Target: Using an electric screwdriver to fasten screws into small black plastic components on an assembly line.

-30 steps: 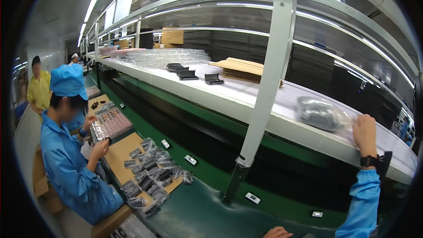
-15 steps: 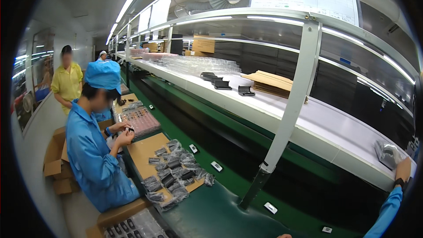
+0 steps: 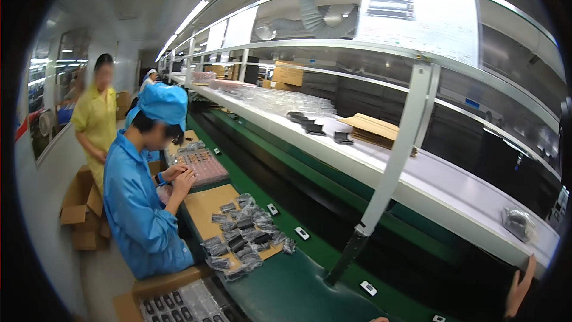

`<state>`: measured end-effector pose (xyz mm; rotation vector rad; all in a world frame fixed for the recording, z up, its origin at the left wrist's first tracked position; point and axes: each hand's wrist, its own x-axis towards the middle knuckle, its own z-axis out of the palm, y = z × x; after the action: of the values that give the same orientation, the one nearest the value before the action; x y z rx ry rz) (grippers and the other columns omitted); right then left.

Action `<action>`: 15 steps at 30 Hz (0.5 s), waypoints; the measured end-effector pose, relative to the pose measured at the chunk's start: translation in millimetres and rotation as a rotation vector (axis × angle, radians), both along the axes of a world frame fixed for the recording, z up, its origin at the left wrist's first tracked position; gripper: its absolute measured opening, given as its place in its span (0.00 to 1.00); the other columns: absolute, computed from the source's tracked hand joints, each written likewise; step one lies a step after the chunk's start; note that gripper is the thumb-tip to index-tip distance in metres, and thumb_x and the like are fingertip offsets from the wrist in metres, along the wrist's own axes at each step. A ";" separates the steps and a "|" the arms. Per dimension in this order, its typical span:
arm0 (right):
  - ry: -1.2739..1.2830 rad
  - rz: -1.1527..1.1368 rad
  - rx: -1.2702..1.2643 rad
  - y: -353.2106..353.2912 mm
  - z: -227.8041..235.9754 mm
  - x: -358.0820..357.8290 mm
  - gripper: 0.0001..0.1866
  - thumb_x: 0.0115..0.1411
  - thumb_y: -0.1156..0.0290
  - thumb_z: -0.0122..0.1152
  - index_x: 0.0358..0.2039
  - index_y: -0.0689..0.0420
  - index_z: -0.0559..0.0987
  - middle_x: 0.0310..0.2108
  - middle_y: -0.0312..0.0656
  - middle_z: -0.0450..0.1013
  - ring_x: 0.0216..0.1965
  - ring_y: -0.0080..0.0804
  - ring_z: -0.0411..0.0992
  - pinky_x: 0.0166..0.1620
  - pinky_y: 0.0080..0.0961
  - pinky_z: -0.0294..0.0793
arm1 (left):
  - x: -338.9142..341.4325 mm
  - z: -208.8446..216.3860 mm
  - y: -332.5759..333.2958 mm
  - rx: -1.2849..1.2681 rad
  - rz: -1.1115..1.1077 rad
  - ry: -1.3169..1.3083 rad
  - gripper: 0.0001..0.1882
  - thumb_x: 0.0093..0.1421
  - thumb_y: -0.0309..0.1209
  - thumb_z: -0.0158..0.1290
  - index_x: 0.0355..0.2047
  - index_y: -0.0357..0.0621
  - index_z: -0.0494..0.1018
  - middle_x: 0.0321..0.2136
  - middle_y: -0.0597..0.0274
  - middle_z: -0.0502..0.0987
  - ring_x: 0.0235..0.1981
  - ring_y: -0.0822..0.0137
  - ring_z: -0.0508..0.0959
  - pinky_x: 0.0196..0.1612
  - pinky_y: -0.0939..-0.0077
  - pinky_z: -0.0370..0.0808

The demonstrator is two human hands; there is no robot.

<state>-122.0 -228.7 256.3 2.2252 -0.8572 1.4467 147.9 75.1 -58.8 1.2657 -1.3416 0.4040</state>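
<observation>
Head view: a white shelf point(image 3: 453, 185) runs alongside a green belt point(image 3: 319, 251) in a lit room; I count at least five white units point(image 3: 302, 233) on the belt, one bag point(image 3: 518, 224) on the shelf; my right hand point(image 3: 521, 286) spreads its fingers by the shelf's edge, near the bag; my left hand point(image 3: 379, 319) is mostly cut off, its grip I cannot tell.

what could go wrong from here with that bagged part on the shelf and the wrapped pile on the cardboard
The bagged dark part lies on the white shelf, close to the fingers of the open right hand; a bump might shift it.

The wrapped dark parts crowd one end of the cardboard sheet, some reaching past its edge, so a nudge could perhaps spill a few.
</observation>
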 end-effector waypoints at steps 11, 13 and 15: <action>-0.656 0.287 0.912 233.4 -210.1 -77.3 0.11 0.66 0.68 0.70 0.45 0.60 0.86 0.39 0.42 0.86 0.40 0.28 0.83 0.45 0.26 0.82 | -64.5 77.8 -15.7 0.233 -0.288 -0.130 0.13 0.60 0.24 0.64 0.45 0.40 0.83 0.43 0.48 0.81 0.49 0.44 0.79 0.56 0.51 0.76; -0.534 0.070 0.903 241.3 -254.9 -113.6 0.11 0.66 0.69 0.70 0.44 0.61 0.87 0.34 0.43 0.86 0.37 0.31 0.85 0.43 0.25 0.83 | -109.2 66.3 -28.6 0.344 -0.456 -0.151 0.15 0.60 0.25 0.64 0.48 0.40 0.82 0.47 0.46 0.81 0.53 0.43 0.79 0.60 0.51 0.75; -0.372 -0.180 0.705 261.2 -286.2 -136.7 0.08 0.63 0.75 0.68 0.43 0.58 0.82 0.35 0.45 0.79 0.32 0.42 0.79 0.38 0.35 0.79 | -150.6 52.6 -22.4 0.538 -0.623 -0.228 0.18 0.61 0.28 0.64 0.52 0.40 0.81 0.52 0.44 0.79 0.57 0.42 0.77 0.62 0.50 0.73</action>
<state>-258.8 32.5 -29.9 2.2526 -1.8832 1.6728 -2.7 52.7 -6.2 1.1599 -2.0363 -0.2798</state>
